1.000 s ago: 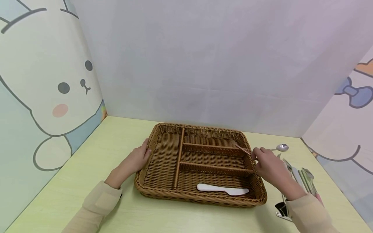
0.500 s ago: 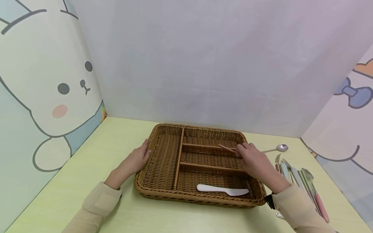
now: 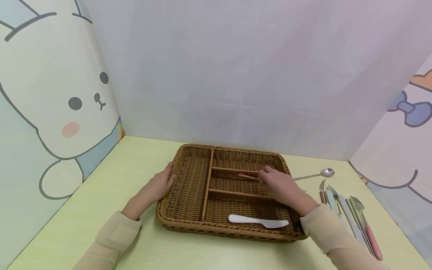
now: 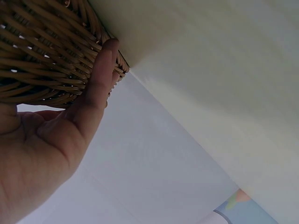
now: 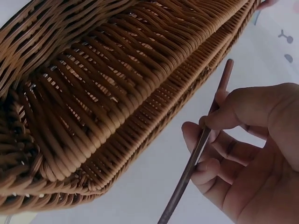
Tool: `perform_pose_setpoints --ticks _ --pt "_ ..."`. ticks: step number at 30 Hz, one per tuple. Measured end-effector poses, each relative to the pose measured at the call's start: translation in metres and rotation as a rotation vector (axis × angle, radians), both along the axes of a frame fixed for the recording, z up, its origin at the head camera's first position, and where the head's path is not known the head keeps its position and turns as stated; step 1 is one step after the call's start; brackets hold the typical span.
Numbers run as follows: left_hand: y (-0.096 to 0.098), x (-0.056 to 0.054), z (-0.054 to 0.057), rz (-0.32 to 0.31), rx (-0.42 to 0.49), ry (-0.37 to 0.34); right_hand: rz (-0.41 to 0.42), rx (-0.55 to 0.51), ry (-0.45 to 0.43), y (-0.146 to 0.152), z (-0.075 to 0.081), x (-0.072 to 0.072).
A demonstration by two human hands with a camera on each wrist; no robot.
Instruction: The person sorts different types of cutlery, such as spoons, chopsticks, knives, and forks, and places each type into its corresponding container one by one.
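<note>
A brown wicker cutlery basket (image 3: 204, 198) with divided compartments sits on the table. My left hand (image 3: 158, 186) holds its left side, thumb at the rim; the left wrist view shows a finger (image 4: 100, 77) stretched along the outer weave. Over the right compartments, my right hand (image 3: 281, 187) pinches a slim brown chopstick (image 5: 187, 170) between thumb and fingers. Whether a second stick lies alongside it, I cannot tell. In the front compartment lies a white knife (image 3: 258, 220). Behind my right hand, a metal spoon (image 3: 326, 172) rests on the table.
Right of the basket lie several forks and knives, among them a pink-handled piece (image 3: 374, 242) and a mint-handled fork (image 3: 331, 200). My right sleeve covers part of this group. A pale wall (image 3: 236, 75) rises behind the table (image 3: 145, 157).
My right hand has moved left from the basket's right rim to over its right compartments, carrying the chopstick. The left hand keeps its hold, and the basket stays put.
</note>
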State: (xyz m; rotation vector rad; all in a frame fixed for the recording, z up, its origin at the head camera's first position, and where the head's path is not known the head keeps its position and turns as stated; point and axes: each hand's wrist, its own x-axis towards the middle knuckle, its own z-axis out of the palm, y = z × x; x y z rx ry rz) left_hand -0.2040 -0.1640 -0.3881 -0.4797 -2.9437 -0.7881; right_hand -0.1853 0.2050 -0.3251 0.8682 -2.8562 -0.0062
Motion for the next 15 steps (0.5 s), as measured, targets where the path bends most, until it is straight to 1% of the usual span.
perform_pose_setpoints --ticks 4,9,13,15 --pt "0.000 -0.001 0.000 0.003 0.002 -0.003 0.015 0.014 -0.109 -0.005 -0.004 -0.004" --pt "0.000 -0.001 0.000 0.004 0.002 -0.014 0.028 -0.008 -0.248 -0.012 -0.009 -0.009" --pt "0.000 0.000 -0.001 -0.001 0.000 -0.006 0.047 -0.007 -0.296 -0.017 -0.012 -0.012" --pt "0.000 0.000 0.000 -0.004 0.000 -0.001 0.059 -0.002 -0.302 -0.019 -0.014 -0.013"
